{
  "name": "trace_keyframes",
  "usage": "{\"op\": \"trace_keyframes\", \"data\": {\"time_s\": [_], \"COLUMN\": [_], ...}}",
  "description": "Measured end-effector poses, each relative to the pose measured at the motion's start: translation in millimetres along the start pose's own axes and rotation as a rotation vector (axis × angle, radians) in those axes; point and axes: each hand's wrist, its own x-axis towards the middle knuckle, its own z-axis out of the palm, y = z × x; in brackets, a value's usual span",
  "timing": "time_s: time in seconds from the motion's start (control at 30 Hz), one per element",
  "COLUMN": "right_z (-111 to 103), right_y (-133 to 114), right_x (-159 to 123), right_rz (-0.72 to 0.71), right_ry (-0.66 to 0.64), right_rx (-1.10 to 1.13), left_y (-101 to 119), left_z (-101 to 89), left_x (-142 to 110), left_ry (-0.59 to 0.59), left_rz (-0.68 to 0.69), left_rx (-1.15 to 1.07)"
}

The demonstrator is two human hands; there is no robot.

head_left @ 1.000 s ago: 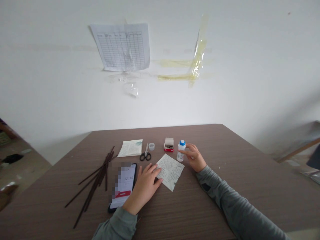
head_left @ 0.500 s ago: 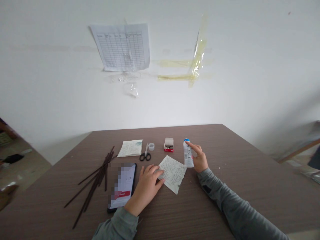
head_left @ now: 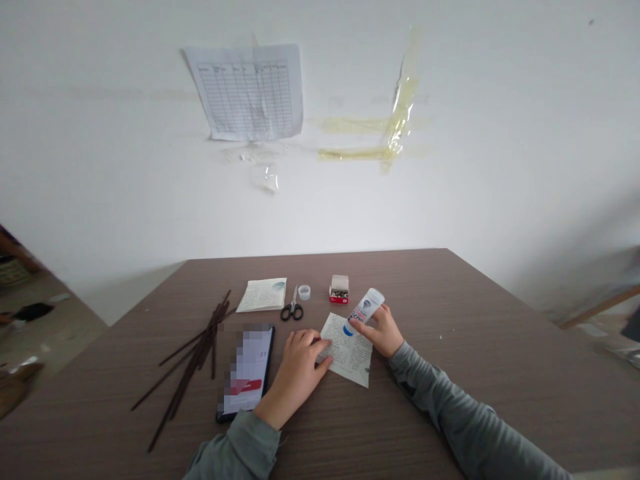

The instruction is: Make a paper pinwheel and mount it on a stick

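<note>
**A white plastic bottle (head_left: 365, 308) tipped in the right hand (head_left: 381, 331) above a handwritten sheet (head_left: 356, 362)**

The right hand is closed around the bottle, with thumb and fingers clamped on its smooth, printed body. The bottle leans across the hand, its blue end pointing down toward the paper and just above the sheet's top edge. The left hand (head_left: 297, 377) lies flat and open, its fingers spread and pressing on the sheet's left side without gripping it. The sheet is thin and pale, with ragged, torn edges and dense lines of writing, and it rests on the table (head_left: 425, 380) between the hands.

Beyond the left hand, a phone (head_left: 249, 373) lies with its screen blurred, and a loose heap of thin, dark sticks (head_left: 195, 363) sprawls farther out. Ahead of the hands are black-handled scissors (head_left: 291, 311), lying shut and unused, and a small translucent cap (head_left: 305, 292). Nearby sit a folded printed paper (head_left: 261, 295) and a small red box (head_left: 339, 291) holding metal fasteners. No sticks are bundled, and the paper shows no visible cuts or attachments.
</note>
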Motion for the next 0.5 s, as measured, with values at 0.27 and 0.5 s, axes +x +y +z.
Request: {"op": "trace_keyframes", "data": {"time_s": [0.27,0.5], "right_z": [5,6], "right_y": [-11,-19], "right_x": [3,4], "right_rz": [-0.043,-0.095], "right_ry": [-0.193,-0.284], "right_rx": [-0.082,-0.149], "left_y": [0,3], "left_z": [3.9,1.9], "left_x": [2,3], "left_ry": [-0.042,-0.063], "left_rz": [-0.016,-0.034], "left_rx": [0.012,0.025]}}
